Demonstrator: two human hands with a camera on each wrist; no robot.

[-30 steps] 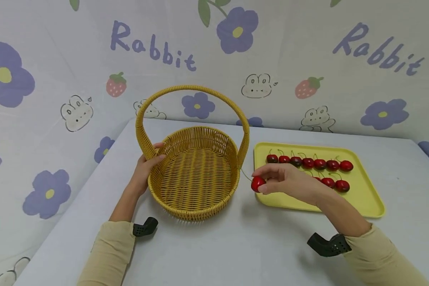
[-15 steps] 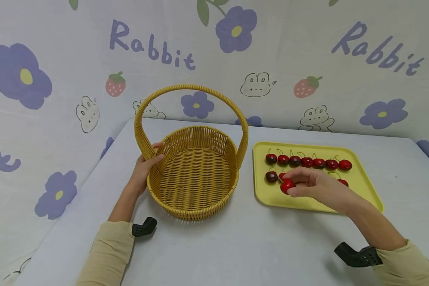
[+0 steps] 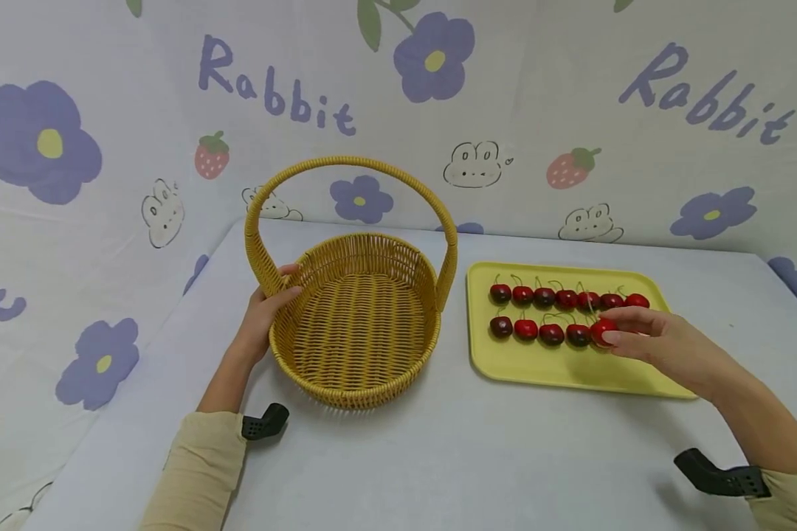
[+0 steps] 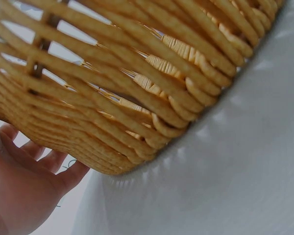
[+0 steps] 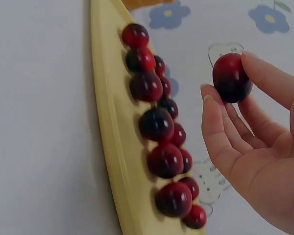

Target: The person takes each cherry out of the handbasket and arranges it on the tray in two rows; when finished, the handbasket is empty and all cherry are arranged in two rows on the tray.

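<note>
The right hand (image 3: 664, 343) pinches a red cherry (image 3: 602, 330) between the thumb and the fingers (image 5: 220, 127). The cherry is over the yellow tray (image 3: 571, 372), at the right end of the front row of cherries (image 3: 538, 330). From the head view it looks like it is right next to the last cherry in that row, but I cannot tell if it touches the tray. Behind it is a back row of cherries (image 3: 564, 297), lined up side by side with thin stems poking up.

The left hand (image 3: 262, 317) holds the yellow woven basket (image 3: 355, 317). Its fingers curl around the rim, just where the big round handle (image 3: 348, 166) joins the basket. The basket sits on the pale surface (image 3: 438, 457), to the left of the tray and near it.

A cloth with purple flowers, bunnies and strawberries (image 3: 106, 147) hangs behind everything.
</note>
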